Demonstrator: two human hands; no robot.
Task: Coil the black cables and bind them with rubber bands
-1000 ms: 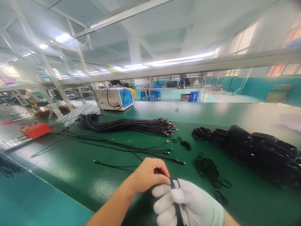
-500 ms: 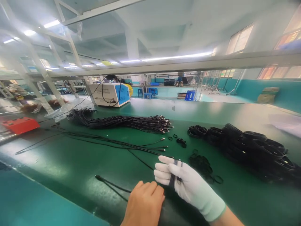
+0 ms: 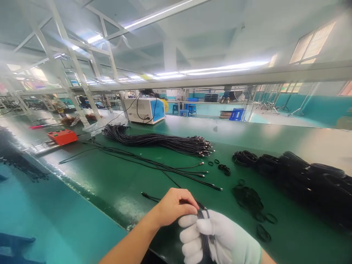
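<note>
My gloved right hand (image 3: 222, 234) is closed around a coiled black cable (image 3: 204, 238), the loops running through its fingers. My bare left hand (image 3: 176, 207) pinches the cable at the top of this coil, thumb and fingertips against the white glove. A black cable end (image 3: 148, 196) lies on the green table to the left of my hands. Beyond them, several loose straight cables (image 3: 154, 165) stretch across the table, their metal plugs pointing right.
A thick bundle of cables (image 3: 154, 140) lies farther back. On the right are coiled cables (image 3: 297, 172) and a heap of black rubber bands (image 3: 247, 198). A white-and-blue machine (image 3: 145, 110) and a red control box (image 3: 63, 136) stand at the left.
My left hand has risen from below to the top of the coil. The right hand has turned and sits lower in view. The camera has swung left.
</note>
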